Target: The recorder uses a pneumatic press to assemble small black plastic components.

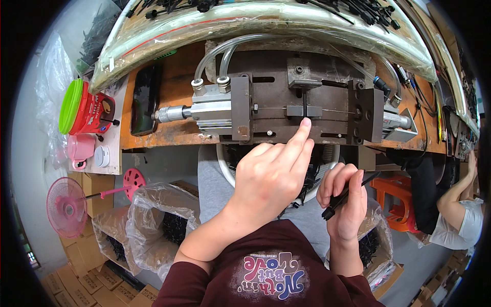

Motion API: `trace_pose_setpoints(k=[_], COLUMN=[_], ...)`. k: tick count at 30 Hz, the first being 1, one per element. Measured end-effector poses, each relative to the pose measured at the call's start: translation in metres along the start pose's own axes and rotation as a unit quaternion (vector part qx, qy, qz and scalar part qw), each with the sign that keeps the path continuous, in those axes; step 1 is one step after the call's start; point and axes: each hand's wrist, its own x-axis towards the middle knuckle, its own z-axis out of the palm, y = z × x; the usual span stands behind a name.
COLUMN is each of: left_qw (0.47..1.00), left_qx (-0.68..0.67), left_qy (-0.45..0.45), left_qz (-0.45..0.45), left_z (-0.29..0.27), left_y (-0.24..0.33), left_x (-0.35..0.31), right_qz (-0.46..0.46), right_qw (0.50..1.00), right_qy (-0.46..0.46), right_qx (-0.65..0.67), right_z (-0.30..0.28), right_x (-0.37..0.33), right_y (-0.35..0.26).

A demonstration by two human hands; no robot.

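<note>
My left hand point(271, 171) reaches over the front of a metal bench fixture point(319, 123). Its index finger is stretched out, the tip touching the lower end of a thin black plastic piece point(305, 102) that stands in the small block at the fixture's middle. The other fingers are partly curled, and the thumb is hidden. Lower right, my right hand point(343, 199) is closed around one or more slim black plastic pieces point(331, 209) with a thicker end; how many cannot be told. A pneumatic cylinder point(212, 110) flanks the block on the left, another point(396, 122) on the right.
Clear air hoses point(207, 59) arch behind the fixture. More black pieces point(368, 13) lie on a plastic-wrapped shelf. Left are a phone point(146, 100), a red bucket point(89, 107) and a pink fan point(66, 207). Bagged boxes point(158, 215) sit below; a co-worker's arm point(455, 192) shows right.
</note>
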Motion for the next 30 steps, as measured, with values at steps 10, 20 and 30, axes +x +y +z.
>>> trace_pose_setpoints(k=[10,20,30], left_qw=[1.0,0.944,0.942], left_qx=[-0.021,-0.32,-0.335], left_qy=[0.01,-0.032,0.002], left_qz=[0.0,0.076,0.001], left_z=[0.001,-0.01,-0.019], left_y=[-0.007,0.013,0.011], left_x=[0.003,-0.021,-0.021], right_qz=[0.007,0.019,0.105], right_qw=[1.0,0.997,0.993], right_qy=[-0.01,0.015,0.003], right_qx=[-0.023,0.074,0.063], right_z=[-0.001,0.008,0.01], right_x=[-0.001,0.006,0.009], right_y=[-0.004,0.004,0.001])
